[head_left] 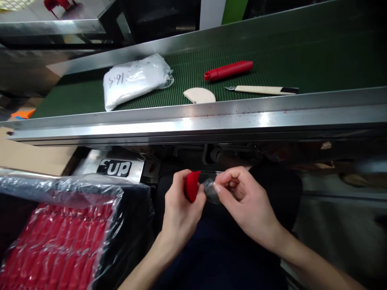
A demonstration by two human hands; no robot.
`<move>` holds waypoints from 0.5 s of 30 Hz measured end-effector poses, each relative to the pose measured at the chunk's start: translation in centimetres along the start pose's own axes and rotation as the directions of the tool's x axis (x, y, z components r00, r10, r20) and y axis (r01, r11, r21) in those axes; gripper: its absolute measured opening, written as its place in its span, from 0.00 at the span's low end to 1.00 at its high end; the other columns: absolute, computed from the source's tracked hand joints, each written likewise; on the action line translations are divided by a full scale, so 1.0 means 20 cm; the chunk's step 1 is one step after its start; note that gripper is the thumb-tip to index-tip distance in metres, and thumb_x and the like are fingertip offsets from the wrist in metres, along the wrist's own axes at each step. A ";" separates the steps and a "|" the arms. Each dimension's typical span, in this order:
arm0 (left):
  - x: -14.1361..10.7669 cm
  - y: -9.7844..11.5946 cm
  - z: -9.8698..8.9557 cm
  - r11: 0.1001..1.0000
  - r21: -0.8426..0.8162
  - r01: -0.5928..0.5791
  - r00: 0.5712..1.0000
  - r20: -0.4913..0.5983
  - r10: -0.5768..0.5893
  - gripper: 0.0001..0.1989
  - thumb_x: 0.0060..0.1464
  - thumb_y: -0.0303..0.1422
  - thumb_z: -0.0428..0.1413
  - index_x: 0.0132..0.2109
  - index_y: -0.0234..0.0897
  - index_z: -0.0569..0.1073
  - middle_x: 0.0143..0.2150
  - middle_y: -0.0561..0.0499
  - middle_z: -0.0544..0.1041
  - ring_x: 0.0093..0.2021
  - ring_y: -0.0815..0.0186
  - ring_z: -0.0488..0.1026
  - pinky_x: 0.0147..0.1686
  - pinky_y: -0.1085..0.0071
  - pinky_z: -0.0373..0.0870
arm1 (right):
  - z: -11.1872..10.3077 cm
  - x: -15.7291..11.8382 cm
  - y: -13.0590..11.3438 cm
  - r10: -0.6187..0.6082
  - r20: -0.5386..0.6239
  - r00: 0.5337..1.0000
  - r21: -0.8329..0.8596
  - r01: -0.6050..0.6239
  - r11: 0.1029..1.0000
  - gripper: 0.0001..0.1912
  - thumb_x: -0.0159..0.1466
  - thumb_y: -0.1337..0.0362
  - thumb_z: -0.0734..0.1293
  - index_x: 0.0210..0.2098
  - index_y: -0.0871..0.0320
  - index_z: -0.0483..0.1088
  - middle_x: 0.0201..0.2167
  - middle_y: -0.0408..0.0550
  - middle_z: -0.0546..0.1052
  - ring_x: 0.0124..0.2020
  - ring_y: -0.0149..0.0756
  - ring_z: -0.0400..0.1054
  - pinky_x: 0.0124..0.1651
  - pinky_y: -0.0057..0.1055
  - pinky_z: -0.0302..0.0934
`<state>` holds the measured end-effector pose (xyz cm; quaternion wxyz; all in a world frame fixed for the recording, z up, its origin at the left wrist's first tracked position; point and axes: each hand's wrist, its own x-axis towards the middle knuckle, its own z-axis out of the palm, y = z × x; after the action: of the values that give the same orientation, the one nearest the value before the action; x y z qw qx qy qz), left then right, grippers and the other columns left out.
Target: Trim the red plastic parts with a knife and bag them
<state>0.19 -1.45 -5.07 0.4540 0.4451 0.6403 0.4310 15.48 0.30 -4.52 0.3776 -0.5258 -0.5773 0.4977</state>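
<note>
At lower centre, the left hand [182, 208] grips a red part [192, 186], best held steady while the right hand [248, 204] pinches clear film [211, 194].

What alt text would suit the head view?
A person's left hand holds a smooth red piece; the right hand pinches clear film beside it. Beyond, a green ribbed belt bears a cream-handled knife and a long red part.
</note>
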 end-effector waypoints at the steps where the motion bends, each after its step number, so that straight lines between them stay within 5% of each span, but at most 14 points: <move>1: 0.00 -0.01 0.01 1.000 0.009 -0.009 1.000 -0.010 0.009 0.11 0.55 0.30 0.59 0.44 0.42 0.66 0.32 0.57 0.70 0.30 0.70 0.65 0.33 0.73 0.64 | 0.00 -0.01 0.00 -0.008 -0.002 1.000 -0.024 0.008 1.000 0.04 0.65 0.65 0.66 0.38 0.55 0.64 0.35 0.44 0.72 0.36 0.32 0.69 0.38 0.29 0.66; 6: 0.04 -0.01 0.00 0.999 -0.040 -0.002 1.000 -0.010 0.001 0.11 0.53 0.27 0.58 0.43 0.40 0.67 0.35 0.55 0.73 0.33 0.69 0.69 0.37 0.73 0.65 | 0.00 -0.01 0.00 -0.026 0.021 0.999 -0.100 0.027 0.995 0.03 0.65 0.65 0.65 0.38 0.55 0.64 0.35 0.44 0.72 0.35 0.33 0.69 0.37 0.29 0.65; 12: 0.04 0.01 -0.01 0.961 -0.253 0.110 0.994 0.022 -0.108 0.10 0.59 0.33 0.53 0.44 0.44 0.58 0.29 0.59 0.67 0.19 0.73 0.60 0.18 0.76 0.58 | 0.00 0.02 0.03 -0.055 -0.025 0.998 -0.165 0.050 0.985 0.03 0.68 0.65 0.61 0.37 0.55 0.61 0.32 0.42 0.70 0.29 0.30 0.67 0.31 0.27 0.64; 15: 0.03 0.00 0.00 0.970 -0.228 0.078 0.997 -0.001 -0.080 0.11 0.58 0.33 0.56 0.45 0.42 0.61 0.32 0.57 0.69 0.23 0.73 0.64 0.25 0.75 0.64 | -0.02 0.03 0.00 -0.131 -0.038 0.991 -0.232 0.118 0.966 0.04 0.67 0.66 0.62 0.43 0.55 0.65 0.37 0.44 0.70 0.35 0.31 0.67 0.37 0.29 0.64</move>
<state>-0.01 -0.84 -5.14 0.5156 0.3621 0.6061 0.4855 15.68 1.04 -4.52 0.3602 -0.5417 -0.6524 0.3889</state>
